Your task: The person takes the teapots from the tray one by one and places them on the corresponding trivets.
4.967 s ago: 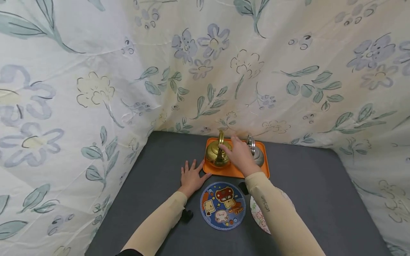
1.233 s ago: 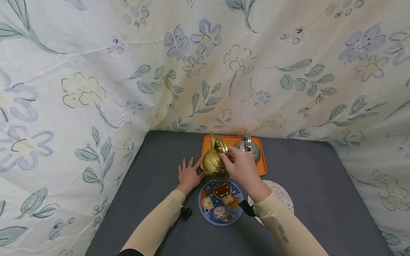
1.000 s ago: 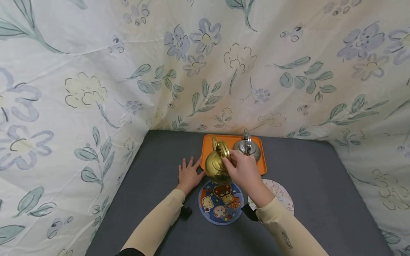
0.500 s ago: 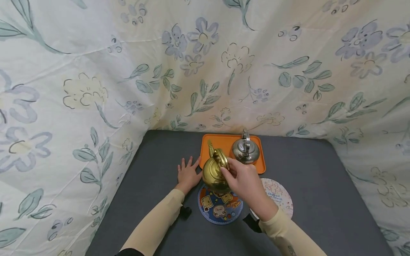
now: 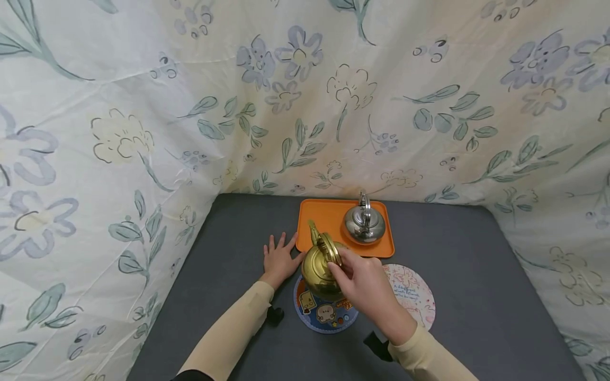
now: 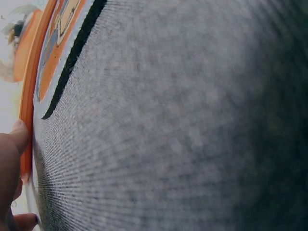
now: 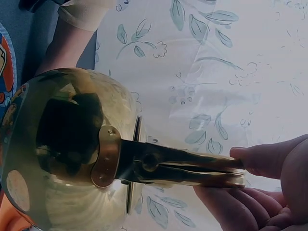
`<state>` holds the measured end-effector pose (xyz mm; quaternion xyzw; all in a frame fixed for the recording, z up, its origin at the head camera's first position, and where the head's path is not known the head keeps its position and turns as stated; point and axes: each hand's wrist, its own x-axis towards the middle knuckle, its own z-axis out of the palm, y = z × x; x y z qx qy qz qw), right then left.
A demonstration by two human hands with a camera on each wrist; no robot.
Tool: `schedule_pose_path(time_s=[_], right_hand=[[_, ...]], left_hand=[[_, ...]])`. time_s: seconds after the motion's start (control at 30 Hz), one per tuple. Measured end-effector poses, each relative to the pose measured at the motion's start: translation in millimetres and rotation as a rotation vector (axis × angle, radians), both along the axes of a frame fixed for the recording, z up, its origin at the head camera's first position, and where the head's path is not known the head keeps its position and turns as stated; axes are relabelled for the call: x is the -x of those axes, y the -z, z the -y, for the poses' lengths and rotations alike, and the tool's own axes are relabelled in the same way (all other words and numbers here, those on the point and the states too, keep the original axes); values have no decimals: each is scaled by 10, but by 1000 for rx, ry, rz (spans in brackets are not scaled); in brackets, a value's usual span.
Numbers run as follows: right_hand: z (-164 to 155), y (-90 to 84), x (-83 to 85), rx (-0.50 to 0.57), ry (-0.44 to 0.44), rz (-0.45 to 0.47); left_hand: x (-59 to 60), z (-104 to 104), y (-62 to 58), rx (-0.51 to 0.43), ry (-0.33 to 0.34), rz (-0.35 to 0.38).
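Your right hand (image 5: 364, 283) grips the gold kettle (image 5: 320, 267) by its top handle (image 7: 183, 168) — fingers curled around it. The kettle sits over the blue cartoon coaster (image 5: 324, 312); whether it touches, you cannot tell. Your left hand (image 5: 280, 258) lies flat on the table (image 5: 229, 248), fingers spread, thumb against the orange tray (image 5: 329, 219). Beyond your right hand a silver kettle (image 5: 364, 222) stands on that tray — a white patterned coaster (image 5: 414, 293) lies just right of it.

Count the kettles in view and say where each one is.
2. The gold kettle is held by its handle in the right hand, over the blue cartoon coaster. The silver kettle stands on the orange tray.
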<state>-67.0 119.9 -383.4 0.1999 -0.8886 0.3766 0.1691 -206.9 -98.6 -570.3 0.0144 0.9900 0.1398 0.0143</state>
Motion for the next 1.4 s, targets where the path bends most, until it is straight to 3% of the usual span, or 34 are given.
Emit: schedule_pose_path(time_s=[1.4], right_hand=[[112,605,-103,44,38,105]], left_hand=[[-9,50,66,-15,24,-5]])
